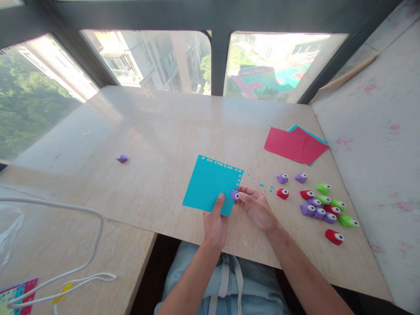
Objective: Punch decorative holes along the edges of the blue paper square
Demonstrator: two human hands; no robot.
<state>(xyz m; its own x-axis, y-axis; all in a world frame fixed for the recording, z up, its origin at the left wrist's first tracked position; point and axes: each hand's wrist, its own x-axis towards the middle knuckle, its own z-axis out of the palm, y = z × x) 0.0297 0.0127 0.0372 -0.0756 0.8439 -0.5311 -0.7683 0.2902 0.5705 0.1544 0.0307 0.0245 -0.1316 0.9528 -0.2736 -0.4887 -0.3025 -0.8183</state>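
Note:
A turquoise paper square (208, 183) lies on the beige table (164, 131), with small holes punched along its far edge and right edge. My left hand (215, 225) pinches its near right corner, thumb on top. My right hand (256, 205) grips a small purple paper punch (235, 195) clamped on the sheet's right edge. Tiny turquoise cut-outs (261, 186) lie scattered just right of the sheet.
Several purple, red and green punches (323, 208) cluster at the right. Red and turquoise sheets (295, 144) lie stacked beyond them. One lone purple punch (121, 158) sits at the left. A white cable (82, 262) loops over the lower left table. Windows run behind.

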